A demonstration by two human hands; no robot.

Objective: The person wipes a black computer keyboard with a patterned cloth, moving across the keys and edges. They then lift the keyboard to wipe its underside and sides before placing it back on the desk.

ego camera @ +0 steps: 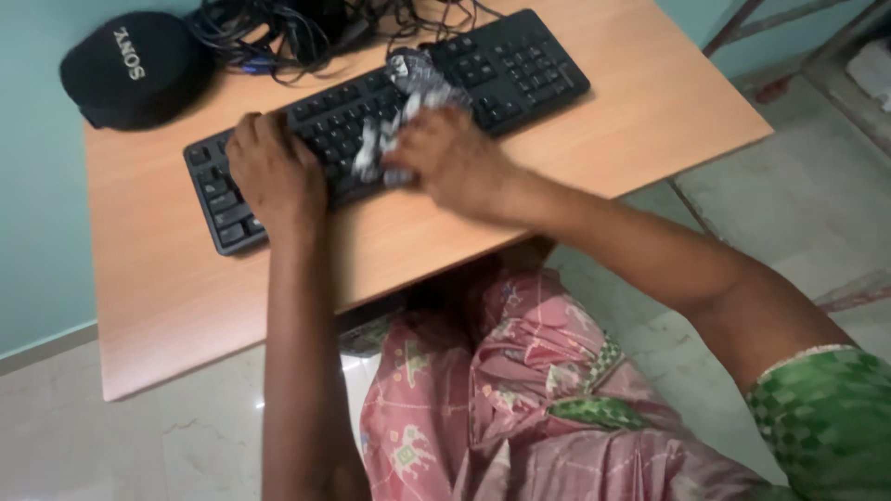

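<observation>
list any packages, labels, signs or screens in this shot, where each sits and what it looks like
No packages, signs or screens.
Printed mark on the cap: far left table corner, white letters on a rounded black cap.
Key legends on the keyboard: desk's far half, small white marks on black keys.

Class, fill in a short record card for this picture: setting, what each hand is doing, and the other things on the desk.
Setting: light wooden desk against a pale green wall, tiled floor below
Left hand: rests on the left end of the black keyboard
Right hand: grips a crumpled black-and-white cloth that lies on the keys
Also on desk: black cap at the back left corner; tangle of dark cables behind the keyboard
</observation>
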